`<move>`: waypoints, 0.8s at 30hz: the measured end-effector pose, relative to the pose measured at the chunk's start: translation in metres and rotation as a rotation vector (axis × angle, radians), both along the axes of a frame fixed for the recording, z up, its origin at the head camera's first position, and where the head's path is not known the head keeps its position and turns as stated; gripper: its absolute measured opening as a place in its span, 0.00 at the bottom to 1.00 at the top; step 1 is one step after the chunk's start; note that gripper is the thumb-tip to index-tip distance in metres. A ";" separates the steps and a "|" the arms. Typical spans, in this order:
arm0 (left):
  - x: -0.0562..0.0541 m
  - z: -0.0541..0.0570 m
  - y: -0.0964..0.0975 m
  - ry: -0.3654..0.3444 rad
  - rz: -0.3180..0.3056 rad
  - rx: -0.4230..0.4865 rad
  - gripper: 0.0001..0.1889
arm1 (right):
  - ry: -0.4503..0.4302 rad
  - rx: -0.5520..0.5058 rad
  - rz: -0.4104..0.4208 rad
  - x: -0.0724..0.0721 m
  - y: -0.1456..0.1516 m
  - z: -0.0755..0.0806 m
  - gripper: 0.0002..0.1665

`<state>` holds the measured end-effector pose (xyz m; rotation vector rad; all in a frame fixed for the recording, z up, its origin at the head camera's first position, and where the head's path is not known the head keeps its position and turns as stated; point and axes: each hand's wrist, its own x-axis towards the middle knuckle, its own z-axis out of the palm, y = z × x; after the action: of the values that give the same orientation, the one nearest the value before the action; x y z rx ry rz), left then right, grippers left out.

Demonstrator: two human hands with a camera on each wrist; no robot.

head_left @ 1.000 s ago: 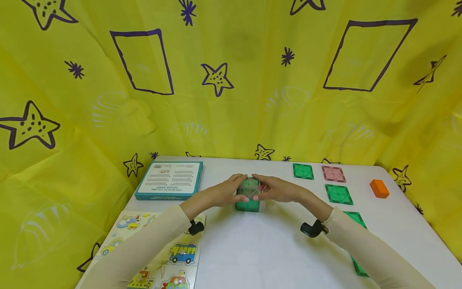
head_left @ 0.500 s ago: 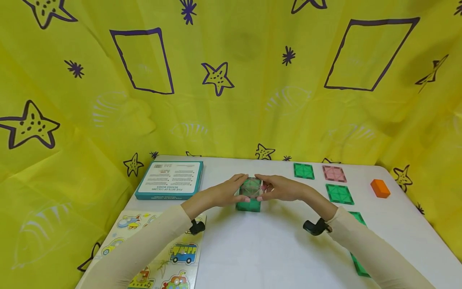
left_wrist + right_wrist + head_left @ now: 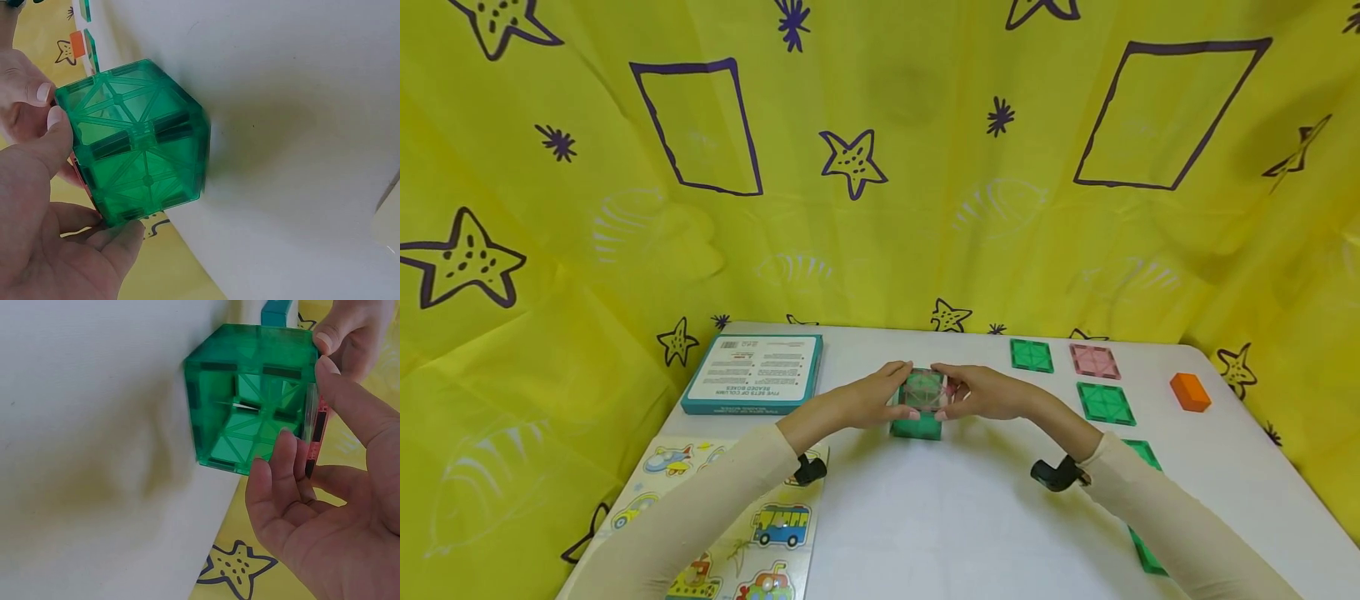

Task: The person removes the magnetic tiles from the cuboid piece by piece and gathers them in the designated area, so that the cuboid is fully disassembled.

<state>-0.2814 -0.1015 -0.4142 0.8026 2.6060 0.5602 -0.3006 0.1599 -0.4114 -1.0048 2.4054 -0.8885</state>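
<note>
Nearest to us, two pale sleeves reach in over the white worktop (image 3: 925, 525). Under the left sleeve lies a puzzle board (image 3: 797, 556), its pictured vehicles including a blue bus (image 3: 780, 526). On the other side, green tile pieces (image 3: 1141, 454) show on both sides of the right sleeve, which hides the stretch between, so we cannot tell how many there are.

Farther in, around the middle of the worktop, stands a green cube (image 3: 144, 144) of see-through tiles, with a pink tile (image 3: 317, 434) at its top. We see the left hand (image 3: 868, 402) gripping the cube, thumb and fingers at opposite edges. The right hand (image 3: 988, 393) grips it too, fingers curled at the pink tile beside the cube's open side.

Towards the far edge, we find a blue-edged box (image 3: 751, 375) lying flat on the left, its print upside down to us. To the right lie a green square (image 3: 1106, 403), an orange block (image 3: 1190, 392), and, beyond them, another green square (image 3: 1031, 355) and a pink square (image 3: 1093, 361).

Behind everything hangs creased yellow cloth (image 3: 917, 242), printed with dark starfish and pale fish.
</note>
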 end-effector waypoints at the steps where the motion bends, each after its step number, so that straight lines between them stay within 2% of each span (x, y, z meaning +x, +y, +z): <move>1: 0.000 0.000 0.000 0.001 0.000 -0.001 0.49 | 0.000 -0.002 -0.004 0.000 0.000 -0.001 0.52; 14: 0.002 0.000 0.002 0.000 0.008 0.016 0.49 | 0.051 -0.065 -0.069 0.008 0.003 -0.007 0.50; 24: 0.003 0.000 0.001 -0.025 0.034 0.116 0.54 | 0.194 -0.091 -0.103 0.019 -0.003 -0.007 0.50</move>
<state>-0.2787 -0.1008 -0.4139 0.7823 2.5882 0.7316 -0.2814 0.1568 -0.4187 -1.0518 2.6203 -0.9846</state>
